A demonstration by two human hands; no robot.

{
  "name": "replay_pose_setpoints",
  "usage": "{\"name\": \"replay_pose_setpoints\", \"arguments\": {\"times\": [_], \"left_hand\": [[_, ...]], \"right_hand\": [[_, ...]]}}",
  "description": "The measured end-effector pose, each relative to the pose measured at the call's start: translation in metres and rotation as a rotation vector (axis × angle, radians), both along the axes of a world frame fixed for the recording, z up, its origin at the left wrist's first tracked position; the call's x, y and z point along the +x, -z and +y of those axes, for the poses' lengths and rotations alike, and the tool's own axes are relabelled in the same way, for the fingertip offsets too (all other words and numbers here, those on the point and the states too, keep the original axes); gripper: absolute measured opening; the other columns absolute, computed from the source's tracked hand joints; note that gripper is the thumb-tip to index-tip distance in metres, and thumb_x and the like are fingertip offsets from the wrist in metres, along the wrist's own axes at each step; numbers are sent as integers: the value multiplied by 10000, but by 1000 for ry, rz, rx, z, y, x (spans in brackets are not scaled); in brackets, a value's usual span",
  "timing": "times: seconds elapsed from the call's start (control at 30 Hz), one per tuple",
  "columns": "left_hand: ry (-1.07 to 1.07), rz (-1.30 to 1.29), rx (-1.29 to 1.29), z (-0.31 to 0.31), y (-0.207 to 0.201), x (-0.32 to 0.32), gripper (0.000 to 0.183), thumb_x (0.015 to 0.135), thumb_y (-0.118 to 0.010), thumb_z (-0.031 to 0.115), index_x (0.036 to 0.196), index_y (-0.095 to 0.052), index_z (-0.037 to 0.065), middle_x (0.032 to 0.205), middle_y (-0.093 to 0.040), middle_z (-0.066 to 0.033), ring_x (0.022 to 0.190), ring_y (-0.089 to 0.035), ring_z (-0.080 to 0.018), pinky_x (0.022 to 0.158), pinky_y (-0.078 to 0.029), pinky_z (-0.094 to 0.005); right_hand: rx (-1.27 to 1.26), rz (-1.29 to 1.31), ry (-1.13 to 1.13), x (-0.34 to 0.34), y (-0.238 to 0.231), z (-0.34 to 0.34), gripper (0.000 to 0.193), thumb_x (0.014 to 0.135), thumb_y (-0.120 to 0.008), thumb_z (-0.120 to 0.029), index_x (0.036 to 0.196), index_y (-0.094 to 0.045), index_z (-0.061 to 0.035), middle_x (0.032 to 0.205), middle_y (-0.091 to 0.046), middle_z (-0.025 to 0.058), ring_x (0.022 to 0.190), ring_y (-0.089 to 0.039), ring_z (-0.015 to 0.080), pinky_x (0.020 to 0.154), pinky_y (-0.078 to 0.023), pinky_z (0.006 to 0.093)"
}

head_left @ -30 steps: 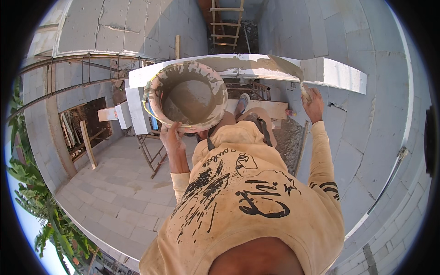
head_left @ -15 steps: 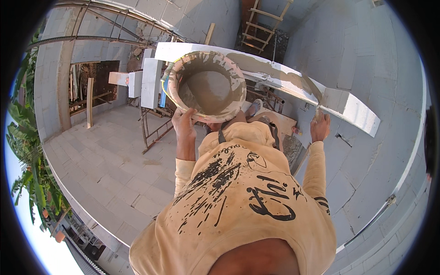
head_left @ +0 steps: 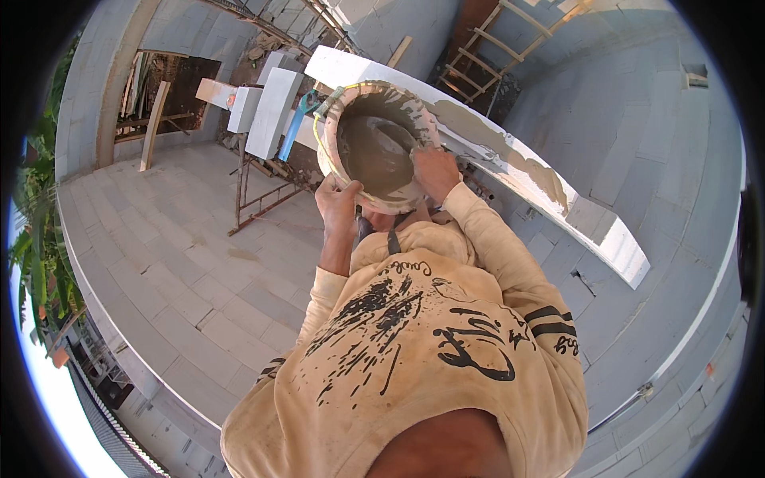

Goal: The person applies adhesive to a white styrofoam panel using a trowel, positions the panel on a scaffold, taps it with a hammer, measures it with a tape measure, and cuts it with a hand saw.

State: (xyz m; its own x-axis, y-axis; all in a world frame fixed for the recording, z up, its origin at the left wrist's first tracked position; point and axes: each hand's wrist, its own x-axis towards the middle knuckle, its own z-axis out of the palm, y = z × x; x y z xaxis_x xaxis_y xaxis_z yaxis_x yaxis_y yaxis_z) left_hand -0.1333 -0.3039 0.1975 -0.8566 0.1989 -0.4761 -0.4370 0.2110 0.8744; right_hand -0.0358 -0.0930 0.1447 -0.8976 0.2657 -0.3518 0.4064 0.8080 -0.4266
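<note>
A round, mortar-smeared bucket is tilted before me and contains wet grey mortar. At its near left rim, my left hand is closed with the fingers gripping the edge. My right hand reaches over the right rim, its fingers wrapped round a trowel whose blade is mostly hidden in the bucket. Just beyond runs a row of white blocks, and a layer of spread mortar covers part of its top.
Left of the bucket are upright white blocks and a blue tool. A metal scaffold frame stands below them. A wooden ladder leans at the far right. Grey block walls surround the area.
My right hand with the trowel has come left from the white blocks to the bucket. My left hand still holds the rim. The view has turned slightly.
</note>
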Motion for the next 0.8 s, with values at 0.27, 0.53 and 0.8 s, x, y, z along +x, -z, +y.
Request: {"name": "replay_pose_setpoints", "arguments": {"times": [0.27,0.53,0.8], "left_hand": [[-200,-133,82,-17,6,-17,164,826,-658,-64,978,-636,-5,868,-661,-57,763,-673,-178,671,-572,-324],[-332,-171,201,-34,26,-32,170,828,-662,-104,983,-656,-33,894,-690,-64,731,-648,-149,650,-517,-289],[-286,-164,129,-48,23,-47,156,866,-642,-59,1016,-628,-17,931,-690,-91,806,-694,-195,685,-585,-327]], "right_hand": [[-485,12,201,23,-16,57,474,817,-752,-264,1239,-716,-51,1057,-742,209,983,-705,385,900,-538,446],[-174,271,278,40,-33,82,478,838,-733,-201,1295,-685,-68,1148,-707,199,1060,-678,386,920,-538,450],[168,128,205,-16,35,58,557,838,-720,-191,1370,-588,-92,1285,-574,174,1215,-588,368,907,-556,505]]}}
